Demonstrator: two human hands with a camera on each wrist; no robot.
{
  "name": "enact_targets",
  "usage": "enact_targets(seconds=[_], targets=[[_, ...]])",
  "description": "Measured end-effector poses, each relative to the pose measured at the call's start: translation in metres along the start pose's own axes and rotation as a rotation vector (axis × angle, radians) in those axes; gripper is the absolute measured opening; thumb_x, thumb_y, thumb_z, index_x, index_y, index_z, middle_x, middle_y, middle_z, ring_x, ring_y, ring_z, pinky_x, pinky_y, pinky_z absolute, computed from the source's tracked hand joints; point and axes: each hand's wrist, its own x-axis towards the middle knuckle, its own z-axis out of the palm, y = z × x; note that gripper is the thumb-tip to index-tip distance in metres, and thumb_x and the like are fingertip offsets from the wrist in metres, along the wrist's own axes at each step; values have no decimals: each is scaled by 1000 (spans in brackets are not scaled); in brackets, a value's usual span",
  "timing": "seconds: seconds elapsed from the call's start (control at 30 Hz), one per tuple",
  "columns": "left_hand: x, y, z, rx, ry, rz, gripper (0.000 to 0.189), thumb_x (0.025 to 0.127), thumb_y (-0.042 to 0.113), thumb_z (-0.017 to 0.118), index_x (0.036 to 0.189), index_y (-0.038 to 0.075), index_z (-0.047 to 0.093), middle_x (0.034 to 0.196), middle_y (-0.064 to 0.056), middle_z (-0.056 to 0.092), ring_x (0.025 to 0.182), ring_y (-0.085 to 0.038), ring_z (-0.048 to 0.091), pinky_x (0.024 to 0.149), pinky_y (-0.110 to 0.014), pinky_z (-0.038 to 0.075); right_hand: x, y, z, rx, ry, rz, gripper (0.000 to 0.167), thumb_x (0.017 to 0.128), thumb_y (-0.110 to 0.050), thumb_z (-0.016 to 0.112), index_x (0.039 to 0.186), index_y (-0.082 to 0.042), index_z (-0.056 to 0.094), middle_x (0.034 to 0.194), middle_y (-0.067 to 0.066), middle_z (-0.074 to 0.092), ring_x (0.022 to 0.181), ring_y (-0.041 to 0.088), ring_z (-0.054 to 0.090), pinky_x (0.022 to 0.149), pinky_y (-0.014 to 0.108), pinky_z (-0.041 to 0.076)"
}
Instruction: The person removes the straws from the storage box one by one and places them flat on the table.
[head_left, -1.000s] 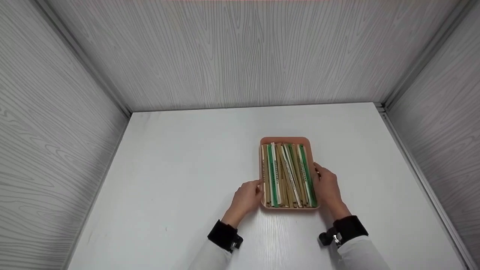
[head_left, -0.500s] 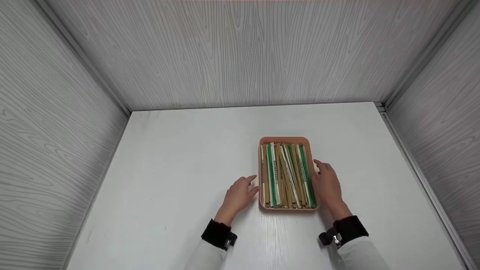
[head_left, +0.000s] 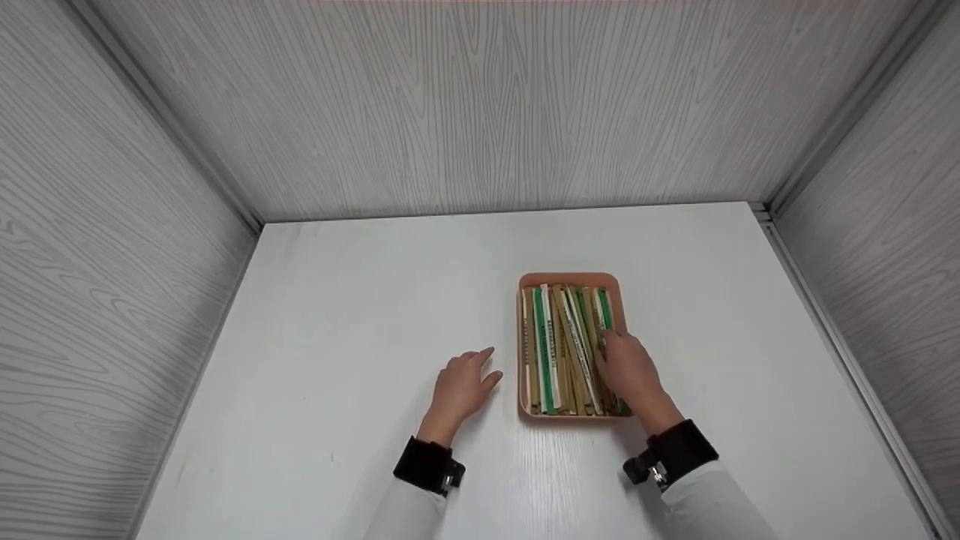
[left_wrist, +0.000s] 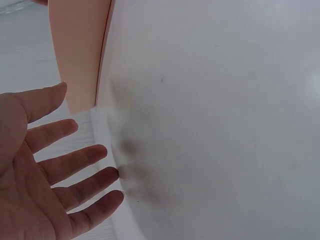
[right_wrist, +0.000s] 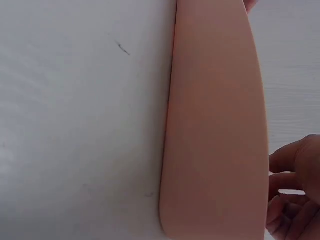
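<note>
Covering some sticks (head_left: 553, 345): right hand (head_left: 630, 367), half-curled, hold unclear.
Left hand (head_left: 459, 386): fingers spread, empty.
Tray (head_left: 570, 279): under right hand.

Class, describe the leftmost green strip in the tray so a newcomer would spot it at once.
On the white table sits a pinkish-orange tray holding long strips. Toward its left side, running nearly lengthwise, lies the green strip, its bright colour standing out between paler neighbours.
</note>
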Motion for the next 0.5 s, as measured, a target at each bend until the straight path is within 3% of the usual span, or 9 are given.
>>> enact_targets(seconds=[0.1,0.33,0.5], targets=[[0,2,0,-12,1,3,49,96,35,63,138,10,57,126,-16,62,115,-36,58,93,-50,47,2,-2,3,-32,-69,43,32,92,-4,64,119,13,60,93,27,65,78,36,67,60,41,54],[0,1,0,5,11,-9,52,97,40,60,140,11,55,128,-15,62,116,-37,57,92,-50,47,4,-3,9,-20,-138,75,5,91,4,58,91,8,61,70,16,59,62,27,62,50,36,49],[0,-2,-1,-18,10,-8,52,97,38,61,140,8,55,128,-18,61,117,-37,56,93,-50,46,6,0,9,19,-140,105,9,92,0,61,94,8,63,70,16,60,58,24,61,49,34,48]])
